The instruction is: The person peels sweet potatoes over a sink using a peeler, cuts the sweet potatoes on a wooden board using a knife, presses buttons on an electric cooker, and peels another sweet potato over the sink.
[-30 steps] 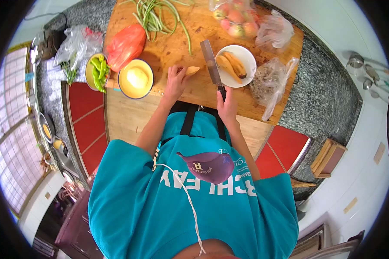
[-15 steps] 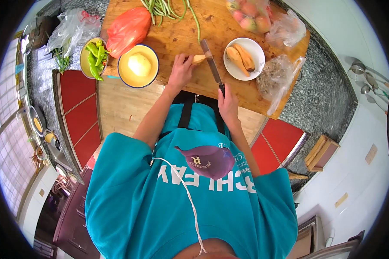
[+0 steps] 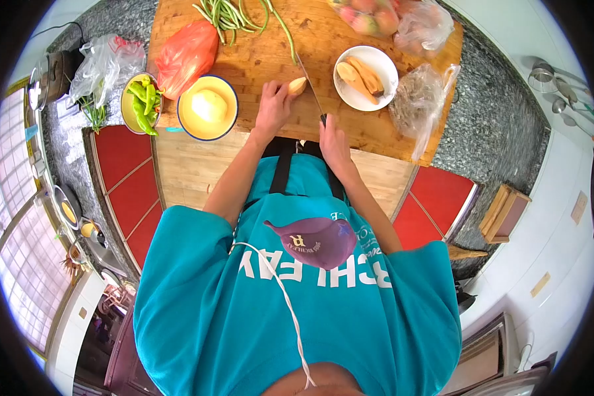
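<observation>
through the head camera i have the left hand point(image 3: 273, 109) clamped on a pale yellow piece of food point(image 3: 297, 86), thumb and fingers together around its near end. the rest of the piece sticks out past the fingertips, up and to the right, with its free end pointing at the knife point(image 3: 311, 87). it sits low over the wooden board point(image 3: 257, 69), close to the front edge; from up here i can't tell whether its underside rests on the wood.

i have the right hand point(image 3: 334, 140) wrapped around the knife's dark handle. the blade runs away from me and leans left, seen nearly edge-on, so it looks like a thin line. it lies just beside the piece's free end; i can't tell if steel and food touch.

right of the blade, and apart from it, i see a white bowl point(image 3: 388, 74) holding longer yellow pieces point(image 3: 354, 80). left of the left hand stands a yellow bowl with a blue rim point(image 3: 186, 117), a pale, rounded lump point(image 3: 209, 105) in it. green beans point(image 3: 230, 16) lie at the far side, one trailing toward the knife tip.
</observation>
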{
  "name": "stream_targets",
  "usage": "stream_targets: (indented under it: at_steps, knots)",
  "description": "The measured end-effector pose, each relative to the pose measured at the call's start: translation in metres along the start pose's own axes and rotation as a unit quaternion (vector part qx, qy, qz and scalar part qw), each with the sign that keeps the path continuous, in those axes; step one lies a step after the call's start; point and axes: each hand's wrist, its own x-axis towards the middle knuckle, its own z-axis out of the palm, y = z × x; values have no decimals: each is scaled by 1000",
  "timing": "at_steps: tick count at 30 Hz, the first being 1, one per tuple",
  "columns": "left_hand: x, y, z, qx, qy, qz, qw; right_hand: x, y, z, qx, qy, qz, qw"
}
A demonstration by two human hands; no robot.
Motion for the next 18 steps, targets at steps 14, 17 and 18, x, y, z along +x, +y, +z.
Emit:
stream_targets:
  at_steps: [14,17,18]
  knots:
    - [62,104,57,-52,-21,153,987,-69,22,-57,519,147,260,801]
    - [94,128,76,4,-49,208,977,-77,37,-65,532,192,253,785]
    - [101,119,91,59,-80,221,970,-77,40,-68,538,201,247,781]
